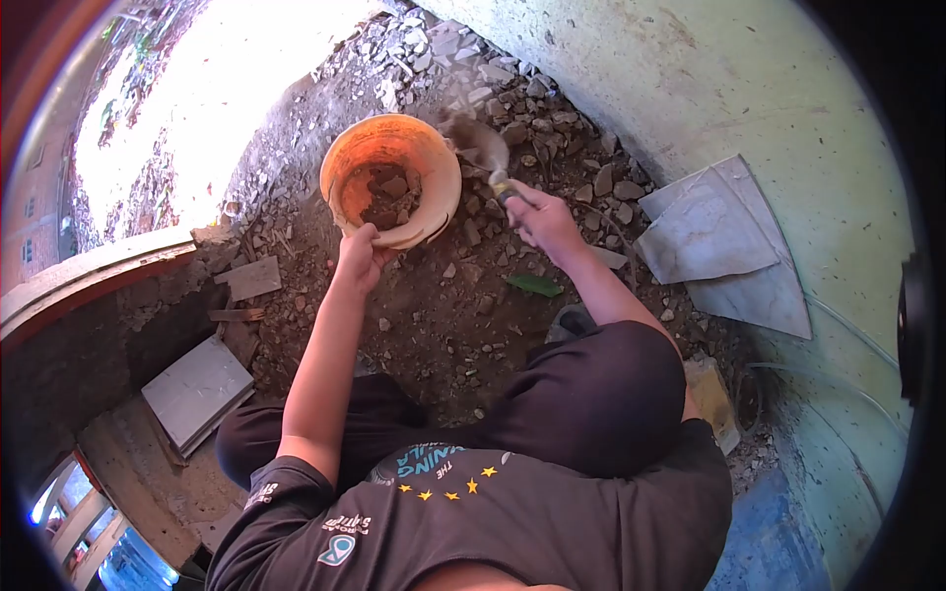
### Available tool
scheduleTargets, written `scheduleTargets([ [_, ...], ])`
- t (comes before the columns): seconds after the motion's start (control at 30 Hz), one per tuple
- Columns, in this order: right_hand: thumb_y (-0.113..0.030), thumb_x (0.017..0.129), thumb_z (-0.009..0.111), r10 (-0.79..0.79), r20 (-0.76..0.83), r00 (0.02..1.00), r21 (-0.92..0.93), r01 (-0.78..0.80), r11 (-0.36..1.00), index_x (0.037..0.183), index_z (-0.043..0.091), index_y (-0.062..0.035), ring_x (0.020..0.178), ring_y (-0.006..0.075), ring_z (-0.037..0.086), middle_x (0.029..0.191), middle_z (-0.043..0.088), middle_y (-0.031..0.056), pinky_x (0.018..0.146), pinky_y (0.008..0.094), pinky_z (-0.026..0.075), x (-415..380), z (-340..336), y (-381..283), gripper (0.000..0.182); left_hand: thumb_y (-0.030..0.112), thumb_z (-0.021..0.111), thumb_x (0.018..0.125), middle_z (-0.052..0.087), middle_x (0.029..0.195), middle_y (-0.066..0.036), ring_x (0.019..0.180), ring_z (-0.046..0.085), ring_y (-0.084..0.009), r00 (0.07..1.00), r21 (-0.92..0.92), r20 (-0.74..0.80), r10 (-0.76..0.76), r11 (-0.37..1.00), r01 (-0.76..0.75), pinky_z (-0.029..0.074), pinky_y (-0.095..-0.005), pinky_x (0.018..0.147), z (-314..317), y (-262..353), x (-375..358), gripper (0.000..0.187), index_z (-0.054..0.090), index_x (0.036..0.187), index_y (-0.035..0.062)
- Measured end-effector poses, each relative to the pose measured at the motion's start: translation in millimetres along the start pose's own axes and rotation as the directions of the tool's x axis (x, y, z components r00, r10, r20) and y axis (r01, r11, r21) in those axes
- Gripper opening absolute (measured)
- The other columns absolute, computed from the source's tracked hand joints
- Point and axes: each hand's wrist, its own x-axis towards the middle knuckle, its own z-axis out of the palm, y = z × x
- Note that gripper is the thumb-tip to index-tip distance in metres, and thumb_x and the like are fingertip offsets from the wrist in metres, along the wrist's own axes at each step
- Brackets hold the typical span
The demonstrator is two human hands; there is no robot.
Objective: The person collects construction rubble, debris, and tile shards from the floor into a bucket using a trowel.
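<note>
My left hand (361,260) grips the near rim of an orange-and-white plastic bucket (444,182), which tilts toward me. Inside it lie brown soil and broken stone pieces (392,189). In my right hand (544,223) is a trowel (500,179), held by its dark handle with a yellowish collar. Its blade is just right of the bucket's rim, over the rubble, and is smeared by motion. Some dirt shows on or beside the blade.
Rubble (567,148) covers the ground along the green wall (670,74). Broken marble-like slabs (709,231) lean against that wall. A green leaf (534,285) lies on the soil. Stacked tiles (198,394) rest at left, near a wooden ledge (99,276).
</note>
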Motion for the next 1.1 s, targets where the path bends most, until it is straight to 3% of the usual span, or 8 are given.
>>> scheduleTargets([
  [0.07, -0.024, 0.095, 0.062, -0.304, 0.026, 0.952, -0.371, 0.291, 0.882, 0.134, 0.057, -0.0035, 0.071, 0.0187, 0.063, 0.093, 0.068, 0.0135, 0.063, 0.0278, 0.049, -0.1, 12.6, -1.5, 0.044, -0.002, 0.044, 0.084, 0.055, 0.120, -0.023, 0.099, 0.067, -0.0374, 0.999, -0.129, 0.024, -0.037, 0.991, 0.039, 0.063, -0.0489, 0.081, 4.6, 5.3, -3.6, 0.045, 0.035, 0.127, -0.0075],
  [0.1, -0.025, 0.094, 0.064, -0.546, 0.164, 0.822, -0.658, 0.503, 0.560, 0.133, 0.058, -0.0025, 0.084, 0.0244, 0.069, 0.101, 0.070, 0.0177, 0.074, 0.0322, 0.054, -5.1, 23.5, -8.2, 0.046, -0.002, 0.044, 0.084, 0.055, 0.120, -0.023, 0.099, 0.067, -0.0374, 0.999, -0.128, 0.021, -0.043, 0.991, 0.045, 0.063, -0.0489, 0.081, 3.8, 6.4, -2.4, 0.045, 0.035, 0.127, -0.0075],
  [0.13, -0.028, 0.092, 0.066, -0.442, 0.126, 0.888, -0.677, 0.403, 0.616, 0.133, 0.057, -0.0020, 0.104, 0.0307, 0.068, 0.114, 0.067, 0.0225, 0.089, 0.0372, 0.051, -13.2, 27.2, -19.7, 0.049, -0.002, 0.044, 0.084, 0.055, 0.118, -0.024, 0.099, 0.066, -0.0381, 0.998, -0.152, 0.018, -0.066, 0.986, 0.068, 0.062, -0.0501, 0.082, 1.9, 7.1, -1.2, 0.043, 0.035, 0.126, -0.0099],
  [0.4, -0.032, 0.093, 0.066, -0.406, -0.047, 0.913, -0.628, 0.289, 0.723, 0.133, 0.059, -0.0057, 0.100, 0.0320, 0.068, 0.113, 0.068, 0.0211, 0.087, 0.0369, 0.052, -24.5, -4.5, -62.9, 0.048, 0.001, 0.041, 0.086, 0.045, 0.130, -0.027, 0.114, 0.057, -0.0405, 0.989, -0.246, 0.108, -0.101, 0.961, 0.125, 0.053, -0.0515, 0.101, -10.7, 87.0, -84.1, 0.056, 0.024, 0.138, -0.0094],
  [0.57, -0.031, 0.094, 0.060, -0.580, -0.034, 0.814, -0.997, 0.010, 0.072, 0.132, 0.057, -0.0068, 0.099, 0.0360, 0.067, 0.102, 0.069, 0.0187, 0.079, 0.0457, 0.053, 12.0, -69.1, -65.2, 0.045, 0.003, 0.043, 0.085, 0.052, 0.122, -0.025, 0.107, 0.062, -0.0362, 1.000, -0.176, 0.020, -0.017, 0.984, 0.021, 0.056, -0.0487, 0.095, -83.7, 120.0, -138.1, 0.051, 0.032, 0.134, -0.0086],
  [0.77, -0.023, 0.095, 0.050, -0.340, -0.124, 0.932, -0.949, -0.212, -0.234, 0.121, 0.056, -0.0014, 0.088, 0.0408, 0.068, 0.094, 0.068, 0.0223, 0.075, 0.0522, 0.055, 95.1, -95.6, -76.4, 0.034, 0.003, 0.040, 0.086, 0.052, 0.120, -0.031, 0.105, 0.063, -0.0430, 0.988, -0.255, -0.155, 0.026, 0.965, -0.065, 0.061, -0.0482, 0.085, -121.9, 119.7, -120.8, 0.044, 0.031, 0.123, -0.0194],
  [0.9, -0.026, 0.089, 0.056, -0.387, -0.155, 0.909, -0.988, -0.145, 0.054, 0.105, 0.061, -0.0003, 0.088, 0.0463, 0.065, 0.095, 0.066, 0.0308, 0.081, 0.0546, 0.052, 143.1, -86.4, -49.6, 0.031, 0.005, 0.028, 0.094, 0.032, 0.137, -0.044, 0.124, 0.045, -0.0572, 0.996, -0.469, -0.057, 0.063, 0.879, -0.082, 0.053, -0.0528, 0.102, -101.5, 150.5, -133.0, 0.052, 0.009, 0.133, -0.0236],
  [1.1, -0.027, 0.090, 0.058, -0.391, -0.107, 0.914, -0.991, -0.066, 0.115, 0.115, 0.061, 0.0011, 0.092, 0.0446, 0.065, 0.094, 0.066, 0.0300, 0.081, 0.0532, 0.051, 83.4, -61.9, -7.1, 0.038, 0.004, 0.026, 0.094, 0.029, 0.139, -0.044, 0.126, 0.042, -0.0579, 0.980, -0.442, -0.013, 0.198, 0.878, -0.183, 0.047, -0.0552, 0.108, -115.2, 163.1, -132.3, 0.056, 0.005, 0.138, -0.0223],
])
